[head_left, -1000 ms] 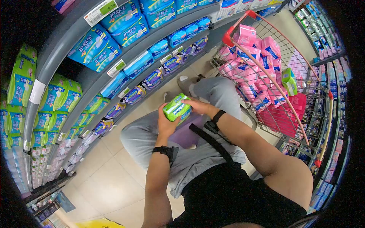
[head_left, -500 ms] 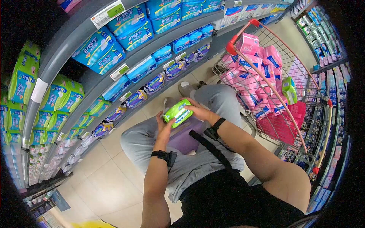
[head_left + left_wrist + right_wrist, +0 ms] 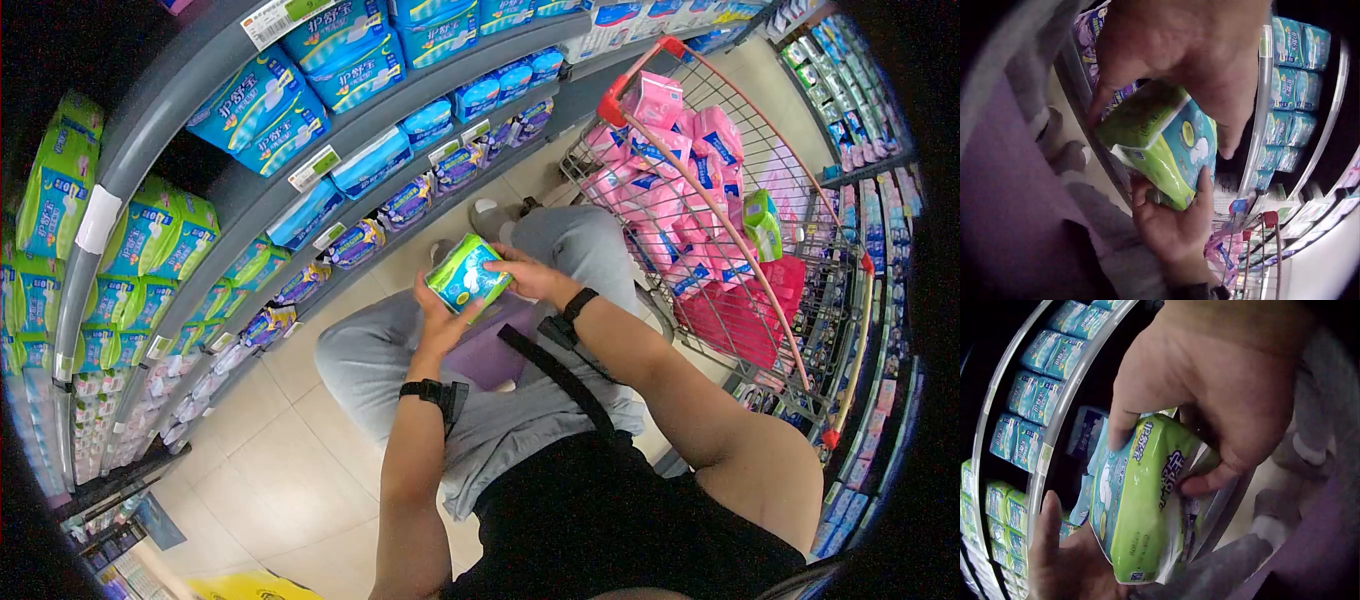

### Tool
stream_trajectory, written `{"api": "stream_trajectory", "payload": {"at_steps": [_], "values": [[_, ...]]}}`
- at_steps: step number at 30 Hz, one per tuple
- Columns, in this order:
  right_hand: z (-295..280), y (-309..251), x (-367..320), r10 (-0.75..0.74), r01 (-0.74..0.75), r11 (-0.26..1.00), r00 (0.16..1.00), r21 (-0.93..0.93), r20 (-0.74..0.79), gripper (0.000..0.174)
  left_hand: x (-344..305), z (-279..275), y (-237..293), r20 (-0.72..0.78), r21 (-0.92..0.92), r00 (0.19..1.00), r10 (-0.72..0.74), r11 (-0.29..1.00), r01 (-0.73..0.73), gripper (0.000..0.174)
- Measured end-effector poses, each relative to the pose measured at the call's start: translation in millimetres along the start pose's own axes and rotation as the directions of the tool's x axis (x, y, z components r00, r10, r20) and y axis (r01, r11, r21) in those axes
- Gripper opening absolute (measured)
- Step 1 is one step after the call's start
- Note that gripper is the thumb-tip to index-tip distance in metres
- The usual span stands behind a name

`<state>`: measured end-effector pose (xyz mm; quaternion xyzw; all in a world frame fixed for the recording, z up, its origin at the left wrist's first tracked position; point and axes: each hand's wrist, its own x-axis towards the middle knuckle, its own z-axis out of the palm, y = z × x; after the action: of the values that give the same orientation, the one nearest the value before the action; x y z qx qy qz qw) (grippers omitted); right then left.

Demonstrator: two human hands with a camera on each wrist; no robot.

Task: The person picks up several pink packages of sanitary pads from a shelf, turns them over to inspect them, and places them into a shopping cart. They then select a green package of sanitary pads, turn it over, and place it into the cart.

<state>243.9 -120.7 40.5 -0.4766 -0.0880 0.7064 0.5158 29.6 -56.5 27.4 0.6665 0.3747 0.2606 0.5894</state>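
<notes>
A small green and blue pack of sanitary pads [image 3: 466,274] is held between both hands above the lap, its blue front tilted up. My left hand [image 3: 438,322] grips its near left end, with the thumb along the lower edge. The right hand [image 3: 530,278] pinches the opposite end, thumb on the blue face and fingers behind. In the right wrist view the pack [image 3: 1147,500] shows its printed green side, with the left hand [image 3: 1072,562] under its far end. From the left wrist, a plain green end of the pack [image 3: 1141,115] shows between the hands.
Shelves of blue packs [image 3: 355,75], purple packs [image 3: 405,203] and green packs [image 3: 150,250] curve along the left and front. A wire shopping cart [image 3: 735,215] stands close on the right, holding many pink packs [image 3: 660,150] and one green pack [image 3: 762,225]. The person's bent legs [image 3: 375,350] lie below the hands.
The pack has been turned in the hands, from its green side facing up to its blue front facing up. Both hands have stayed above the lap, and the left fingers have closed around it.
</notes>
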Motion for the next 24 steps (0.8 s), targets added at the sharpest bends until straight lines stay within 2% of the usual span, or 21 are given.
{"api": "stream_trajectory", "payload": {"at_steps": [3, 4, 7, 10, 13, 16, 19, 22, 24], "values": [[0, 1, -2, -0.117, 0.111, 0.992, 0.985, 0.059, 0.126, 0.061, 5, -2, 8, -0.053, -0.315, 0.975, -0.214, 0.93, 0.187, 0.11], [3, -2, -5, -0.151, 0.14, 0.987, 0.973, 0.073, 0.173, 0.063, 2, -5, 30, -0.068, -0.309, 0.958, -0.277, 0.919, 0.244, 0.101], [0, 2, -5, -0.18, 0.177, 0.984, 0.959, 0.033, 0.22, 0.064, 7, -12, 31, 0.133, -0.283, 0.968, -0.213, 0.928, 0.244, 0.082], [-5, 2, -2, -0.135, 0.127, 0.991, 0.962, 0.046, 0.239, 0.063, 3, -9, 48, 0.01, -0.151, 0.99, -0.139, 0.979, 0.139, 0.068], [-5, 1, -5, -0.011, -0.001, 0.998, 0.975, 0.056, 0.224, 0.06, 4, -8, 43, -0.035, -0.111, 0.996, -0.08, 0.991, 0.076, 0.068], [4, -6, -12, 0.056, -0.076, 0.992, 0.98, 0.098, 0.19, 0.059, 6, -8, 31, -0.057, -0.207, 0.997, -0.054, 0.977, 0.041, 0.073], [1, 0, -6, 0.094, -0.1, 0.994, 0.987, 0.042, 0.129, 0.058, 7, -10, 22, -0.075, 0.107, 0.996, 0.047, 0.994, -0.039, 0.079], [-4, 4, -1, -0.011, 0.017, 0.996, 0.998, -0.091, 0.066, 0.065, -1, -12, 38, -0.048, 0.282, 0.998, 0.04, 0.959, -0.025, 0.085], [-4, 3, -1, -0.093, 0.072, 0.964, 0.993, -0.256, -0.071, 0.075, 1, -11, 29, -0.013, 0.176, 0.995, -0.096, 0.98, 0.097, 0.085]]}}
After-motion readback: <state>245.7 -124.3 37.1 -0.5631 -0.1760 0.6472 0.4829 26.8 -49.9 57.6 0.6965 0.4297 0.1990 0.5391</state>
